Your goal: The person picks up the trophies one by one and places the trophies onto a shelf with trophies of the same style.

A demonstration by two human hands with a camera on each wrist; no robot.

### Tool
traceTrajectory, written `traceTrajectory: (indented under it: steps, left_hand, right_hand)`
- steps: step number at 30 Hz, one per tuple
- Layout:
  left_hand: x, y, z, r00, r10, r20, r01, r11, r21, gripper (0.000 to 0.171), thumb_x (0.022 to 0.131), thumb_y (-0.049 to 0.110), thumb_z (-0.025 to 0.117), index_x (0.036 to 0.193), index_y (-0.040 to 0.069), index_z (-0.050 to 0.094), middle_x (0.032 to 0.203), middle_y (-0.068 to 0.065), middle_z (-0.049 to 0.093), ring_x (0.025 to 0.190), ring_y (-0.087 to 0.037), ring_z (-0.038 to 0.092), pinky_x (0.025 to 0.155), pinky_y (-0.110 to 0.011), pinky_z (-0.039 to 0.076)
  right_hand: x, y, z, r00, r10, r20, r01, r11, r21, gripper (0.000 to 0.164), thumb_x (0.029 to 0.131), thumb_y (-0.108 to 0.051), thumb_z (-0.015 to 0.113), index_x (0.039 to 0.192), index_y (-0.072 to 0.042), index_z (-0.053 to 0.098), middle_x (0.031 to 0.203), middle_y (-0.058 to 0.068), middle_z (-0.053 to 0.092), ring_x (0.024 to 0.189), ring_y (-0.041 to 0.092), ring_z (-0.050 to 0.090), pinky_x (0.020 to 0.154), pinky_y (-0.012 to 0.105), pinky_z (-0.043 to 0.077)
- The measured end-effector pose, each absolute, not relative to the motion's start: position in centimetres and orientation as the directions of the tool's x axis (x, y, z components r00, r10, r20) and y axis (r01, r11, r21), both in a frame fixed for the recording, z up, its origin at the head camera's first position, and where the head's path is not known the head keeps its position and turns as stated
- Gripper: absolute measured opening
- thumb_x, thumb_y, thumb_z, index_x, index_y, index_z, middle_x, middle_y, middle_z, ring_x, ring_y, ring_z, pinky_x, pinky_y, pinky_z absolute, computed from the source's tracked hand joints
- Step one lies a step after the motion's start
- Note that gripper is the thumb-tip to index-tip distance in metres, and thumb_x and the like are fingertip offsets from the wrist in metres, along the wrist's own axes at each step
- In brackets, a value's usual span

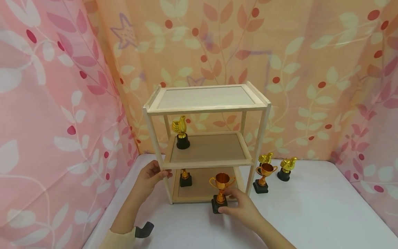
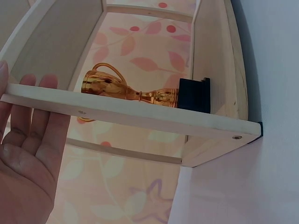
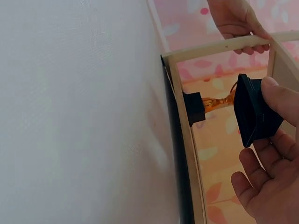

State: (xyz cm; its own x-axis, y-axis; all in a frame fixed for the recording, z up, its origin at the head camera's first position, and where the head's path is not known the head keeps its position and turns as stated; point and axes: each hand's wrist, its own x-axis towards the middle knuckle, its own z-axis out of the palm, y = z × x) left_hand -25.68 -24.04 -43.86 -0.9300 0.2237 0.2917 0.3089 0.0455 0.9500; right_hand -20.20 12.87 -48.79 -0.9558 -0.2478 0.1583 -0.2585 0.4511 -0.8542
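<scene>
My right hand [image 1: 242,207] grips a gold-coloured trophy cup [image 1: 221,186] by its lower part, in front of the wooden shelf rack's bottom tier. In the right wrist view its black base [image 3: 254,112] shows between thumb and fingers, tilted. My left hand [image 1: 148,178] holds the front left post [image 2: 140,114] of the rack [image 1: 205,110], with fingers behind it. Another trophy cup [image 2: 140,93] stands on the bottom tier at the left; the middle tier hides its top in the head view. A gold thumbs-up trophy [image 1: 182,133] stands on the middle tier's left side.
Right of the rack, on the white-covered table [image 1: 311,214], stand a trophy cup [image 1: 262,177] and two thumbs-up trophies, one [image 1: 286,168] farther right and one [image 1: 265,158] partly hidden behind the cup. Floral curtains [image 1: 295,86] surround the table at the back and sides.
</scene>
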Motion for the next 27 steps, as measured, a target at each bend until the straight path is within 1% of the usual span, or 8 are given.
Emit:
traceTrajectory:
  steps: [4, 5, 7, 10, 13, 16, 22, 27]
  left_hand:
    - [-25.7, -24.1, -43.9, -0.931, 0.225, 0.289, 0.306, 0.043, 0.951, 0.027, 0.098, 0.012, 0.068, 0.117, -0.001, 0.053, 0.109, -0.009, 0.072, 0.101, -0.022, 0.074, 0.095, -0.028, 0.058]
    - [-25.7, -24.1, -43.9, -0.930, 0.225, 0.290, 0.307, 0.044, 0.951, 0.028, 0.098, 0.012, 0.069, 0.117, -0.001, 0.053, 0.109, -0.009, 0.072, 0.100, -0.022, 0.075, 0.095, -0.028, 0.058]
    - [-25.7, -24.1, -43.9, -0.929, 0.228, 0.290, 0.307, 0.043, 0.951, 0.029, 0.099, 0.013, 0.069, 0.117, -0.003, 0.052, 0.111, -0.016, 0.071, 0.100, -0.022, 0.075, 0.095, -0.029, 0.058]
    - [-25.7, -24.1, -43.8, -0.931, 0.228, 0.286, 0.304, 0.045, 0.952, 0.031, 0.098, 0.014, 0.069, 0.117, -0.003, 0.052, 0.116, -0.031, 0.066, 0.100, -0.022, 0.074, 0.095, -0.029, 0.058]
    - [-25.7, -24.1, -43.9, -0.933, 0.225, 0.280, 0.296, 0.043, 0.954, 0.031, 0.098, 0.014, 0.069, 0.118, -0.003, 0.052, 0.118, -0.036, 0.063, 0.100, -0.022, 0.074, 0.095, -0.029, 0.058]
    - [-25.7, -24.1, -44.1, -0.935, 0.221, 0.279, 0.295, 0.045, 0.954, 0.030, 0.098, 0.014, 0.069, 0.117, -0.002, 0.052, 0.117, -0.035, 0.064, 0.100, -0.022, 0.075, 0.095, -0.029, 0.058]
    - [-25.7, -24.0, -44.0, -0.937, 0.212, 0.279, 0.298, 0.059, 0.953, 0.028, 0.098, 0.014, 0.069, 0.116, 0.000, 0.053, 0.117, -0.036, 0.064, 0.099, -0.022, 0.075, 0.094, -0.028, 0.058]
    - [-25.8, -24.0, -43.9, -0.937, 0.214, 0.276, 0.294, 0.060, 0.954, 0.031, 0.098, 0.015, 0.069, 0.118, -0.002, 0.052, 0.118, -0.034, 0.065, 0.100, -0.022, 0.074, 0.095, -0.028, 0.058]
  right_hand:
    - [-20.5, 12.5, -49.2, -0.958, -0.238, 0.161, -0.255, 0.450, -0.856, 0.057, 0.076, -0.039, 0.090, 0.124, -0.019, 0.066, 0.119, -0.003, 0.070, 0.119, 0.027, 0.062, 0.104, 0.059, 0.046]
    - [-20.7, 12.4, -49.3, -0.958, -0.236, 0.161, -0.254, 0.446, -0.858, 0.057, 0.076, -0.038, 0.090, 0.124, -0.019, 0.066, 0.120, -0.003, 0.070, 0.120, 0.027, 0.062, 0.105, 0.060, 0.046]
    - [-20.9, 12.2, -49.4, -0.960, -0.231, 0.158, -0.249, 0.448, -0.858, 0.057, 0.077, -0.039, 0.089, 0.125, -0.019, 0.066, 0.121, -0.003, 0.070, 0.120, 0.028, 0.062, 0.105, 0.060, 0.046]
    - [-21.3, 11.8, -49.6, -0.961, -0.234, 0.146, -0.239, 0.442, -0.865, 0.058, 0.077, -0.038, 0.089, 0.126, -0.017, 0.066, 0.122, 0.001, 0.069, 0.119, 0.032, 0.063, 0.102, 0.060, 0.048]
    - [-21.7, 11.5, -49.7, -0.960, -0.244, 0.136, -0.235, 0.442, -0.866, 0.058, 0.078, -0.036, 0.089, 0.126, -0.013, 0.065, 0.124, 0.004, 0.069, 0.117, 0.036, 0.064, 0.100, 0.060, 0.050]
    - [-22.0, 11.1, -49.7, -0.961, -0.247, 0.126, -0.229, 0.449, -0.864, 0.059, 0.078, -0.035, 0.089, 0.127, -0.011, 0.065, 0.126, 0.007, 0.068, 0.116, 0.037, 0.063, 0.098, 0.060, 0.051]
    - [-23.0, 10.8, -50.0, -0.968, -0.228, 0.106, -0.206, 0.481, -0.852, 0.059, 0.079, -0.039, 0.088, 0.128, -0.014, 0.066, 0.130, 0.005, 0.067, 0.119, 0.034, 0.062, 0.100, 0.057, 0.051]
    - [-23.9, 10.6, -50.4, -0.965, -0.233, 0.124, -0.226, 0.487, -0.844, 0.058, 0.080, -0.040, 0.087, 0.128, -0.014, 0.066, 0.130, 0.005, 0.068, 0.120, 0.032, 0.062, 0.103, 0.055, 0.050]
